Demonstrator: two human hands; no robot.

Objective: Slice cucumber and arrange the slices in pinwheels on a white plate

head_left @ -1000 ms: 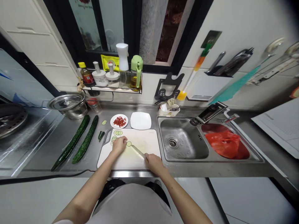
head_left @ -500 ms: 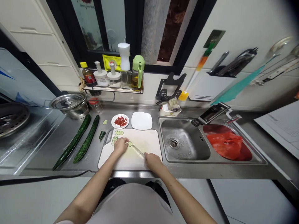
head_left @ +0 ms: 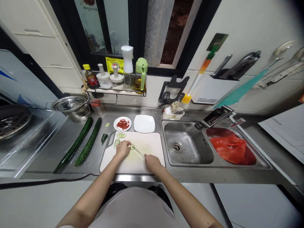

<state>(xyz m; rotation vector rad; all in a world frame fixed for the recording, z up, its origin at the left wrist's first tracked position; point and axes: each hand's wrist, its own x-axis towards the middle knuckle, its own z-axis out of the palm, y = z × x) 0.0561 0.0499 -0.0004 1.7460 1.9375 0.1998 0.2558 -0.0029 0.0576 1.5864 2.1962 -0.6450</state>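
Note:
On the white cutting board (head_left: pixel 140 166), my right hand (head_left: pixel 153 163) is closed round the handle of a knife (head_left: pixel 139 152). Its blade points up and left, with the tip at a round cucumber slice (head_left: pixel 132 147). My left hand (head_left: pixel 123 149) has its fingers bent together against the left edge of that slice, pressing it to the board. Behind and left of the left hand lie several overlapping cucumber slices (head_left: pixel 117 143), and a short row of slices (head_left: pixel 121 135) sits above them. The left fingertips are partly hidden.
Two whole cucumbers (head_left: pixel 87 142) and a cut cucumber end (head_left: pixel 104 138) lie left of the board. Behind it stand a plate of chopped red pieces (head_left: pixel 117 124) and a white square plate (head_left: pixel 144 123). The sink (head_left: pixel 190 142) is right, a lidded steel pot (head_left: pixel 77 113) back left.
My right hand has shifted slightly left and up with the knife, its tip staying by the slice. My left hand stays nearly in place.

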